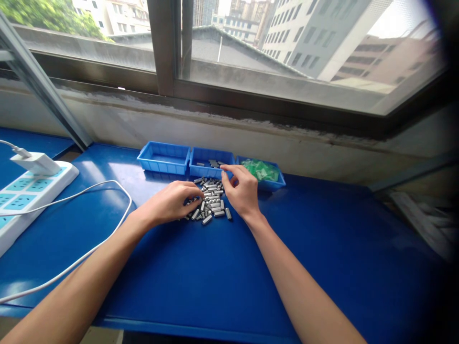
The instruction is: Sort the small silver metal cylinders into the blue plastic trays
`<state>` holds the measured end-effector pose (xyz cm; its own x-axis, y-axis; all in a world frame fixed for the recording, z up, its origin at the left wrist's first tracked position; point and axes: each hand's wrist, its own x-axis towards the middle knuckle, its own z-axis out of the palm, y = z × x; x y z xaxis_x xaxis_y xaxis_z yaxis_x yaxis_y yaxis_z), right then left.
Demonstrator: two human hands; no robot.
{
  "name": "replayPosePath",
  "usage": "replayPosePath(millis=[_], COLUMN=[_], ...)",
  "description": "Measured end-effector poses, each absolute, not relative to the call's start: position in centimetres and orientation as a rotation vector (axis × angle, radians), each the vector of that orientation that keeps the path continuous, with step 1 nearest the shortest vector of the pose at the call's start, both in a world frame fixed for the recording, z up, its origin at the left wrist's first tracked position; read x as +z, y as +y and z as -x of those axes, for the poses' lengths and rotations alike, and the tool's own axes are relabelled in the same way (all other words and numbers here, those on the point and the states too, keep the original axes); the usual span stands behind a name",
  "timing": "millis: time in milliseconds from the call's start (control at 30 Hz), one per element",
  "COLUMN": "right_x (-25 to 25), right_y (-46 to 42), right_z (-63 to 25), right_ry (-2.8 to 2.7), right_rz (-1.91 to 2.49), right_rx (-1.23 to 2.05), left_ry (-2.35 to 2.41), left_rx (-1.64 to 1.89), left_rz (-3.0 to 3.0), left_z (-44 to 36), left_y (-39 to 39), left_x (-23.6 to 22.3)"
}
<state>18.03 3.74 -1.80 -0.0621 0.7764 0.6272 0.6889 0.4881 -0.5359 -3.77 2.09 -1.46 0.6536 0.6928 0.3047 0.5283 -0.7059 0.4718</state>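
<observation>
A pile of small silvery metal pieces, shaped like short bars or standoffs (215, 206), lies on the blue table. My left hand (175, 203) rests at the pile's left side, thumb and fingers bent close together among the pieces; whatever is between them is hidden. Above the pile's right side is my right hand (244, 188), its thumb and index tips nearly meeting at the front rim of the middle blue bin (211, 171). Anything in that pinch is too small to make out. A few metal pieces lie inside this bin.
Left of the middle bin stands a blue bin (163, 168); on its right, another bin (282, 180) holds green plastic pieces (260, 169). A white power strip (39, 203) with a plugged-in adapter (36, 163) and a loose white cable (103, 241) occupy the left. Behind is a windowed wall.
</observation>
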Motion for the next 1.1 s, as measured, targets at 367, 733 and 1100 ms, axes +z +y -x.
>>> replayPosePath(millis=[367, 733, 1100], right_x=[-1.3, -1.5, -1.7], right_y=[2.0, 1.6, 1.6], right_z=[-18.2, -18.3, -18.3], right_ry=[-1.953, -2.196, -2.178], right_rz=[1.139, 1.090, 1.115], right_rx=[0.327, 0.509, 0.517], left_ry=[1.259, 1.023, 1.096], left_rx=[0.769, 0.397, 0.508], left_rz=[-2.471, -2.333, -2.526], left_z=[5.3, 6.1, 5.2], left_y=[2.5, 1.8, 2.0], left_x=[-0.2, 0.8, 0.0])
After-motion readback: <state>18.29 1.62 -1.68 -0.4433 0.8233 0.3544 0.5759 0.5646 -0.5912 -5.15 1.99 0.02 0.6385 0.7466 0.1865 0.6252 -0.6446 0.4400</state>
